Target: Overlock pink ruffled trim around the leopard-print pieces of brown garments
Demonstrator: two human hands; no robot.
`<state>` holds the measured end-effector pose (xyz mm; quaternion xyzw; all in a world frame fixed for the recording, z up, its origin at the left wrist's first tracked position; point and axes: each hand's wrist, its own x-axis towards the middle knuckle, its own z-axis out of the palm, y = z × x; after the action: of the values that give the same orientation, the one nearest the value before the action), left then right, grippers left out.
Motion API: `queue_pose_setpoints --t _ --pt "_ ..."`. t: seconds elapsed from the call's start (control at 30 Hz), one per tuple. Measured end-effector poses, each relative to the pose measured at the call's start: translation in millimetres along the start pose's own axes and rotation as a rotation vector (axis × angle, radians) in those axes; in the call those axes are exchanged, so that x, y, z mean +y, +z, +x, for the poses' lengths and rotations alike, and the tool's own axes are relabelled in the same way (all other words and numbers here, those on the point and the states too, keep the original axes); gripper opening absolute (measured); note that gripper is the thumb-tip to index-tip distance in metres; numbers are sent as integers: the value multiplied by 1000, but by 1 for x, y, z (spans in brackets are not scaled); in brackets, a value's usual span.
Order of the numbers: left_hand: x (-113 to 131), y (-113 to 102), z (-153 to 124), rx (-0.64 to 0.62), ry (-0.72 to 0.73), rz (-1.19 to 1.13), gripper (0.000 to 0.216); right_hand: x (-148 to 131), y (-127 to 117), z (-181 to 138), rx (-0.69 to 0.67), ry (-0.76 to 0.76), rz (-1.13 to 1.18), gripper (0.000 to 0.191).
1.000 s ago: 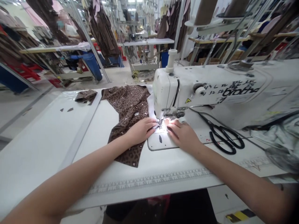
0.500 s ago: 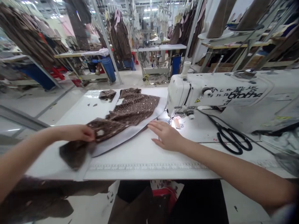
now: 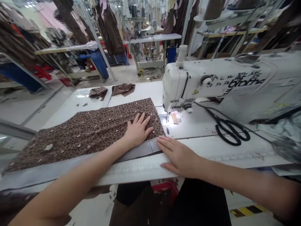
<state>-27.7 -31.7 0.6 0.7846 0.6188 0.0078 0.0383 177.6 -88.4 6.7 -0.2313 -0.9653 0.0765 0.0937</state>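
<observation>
A long piece of brown leopard-print fabric (image 3: 89,128) lies spread flat across the white sewing table (image 3: 207,150), with a grey lining strip (image 3: 131,153) along its near edge. My left hand (image 3: 137,131) rests open and flat on the fabric's right end. Just to its right, my right hand (image 3: 177,155) lies open with fingers together, touching the grey strip's end at the table's front edge. The white sewing machine (image 3: 211,84) stands to the right, its lit needle area (image 3: 169,116) just beyond the fabric.
Black scissors (image 3: 229,128) lie on the machine bed at right. Two small brown fabric pieces (image 3: 113,90) sit at the table's far side. Pale cloth (image 3: 282,131) is heaped at far right. Racks of hanging brown garments and other work tables fill the background.
The bunched fabric has been pulled out and laid flat along the table. My left hand let go of its left end and moved right onto it; my right hand shifted slightly nearer.
</observation>
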Motion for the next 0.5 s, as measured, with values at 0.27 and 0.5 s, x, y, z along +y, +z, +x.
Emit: queue_pose_setpoints --t 0.27,0.5 --pt "-1 -1 71 54 132 10 54 68 -5 -5 117 107 -159 53" --pt "-4 -3 96 177 240 -112 44 73 -5 -5 222 216 -138 48"
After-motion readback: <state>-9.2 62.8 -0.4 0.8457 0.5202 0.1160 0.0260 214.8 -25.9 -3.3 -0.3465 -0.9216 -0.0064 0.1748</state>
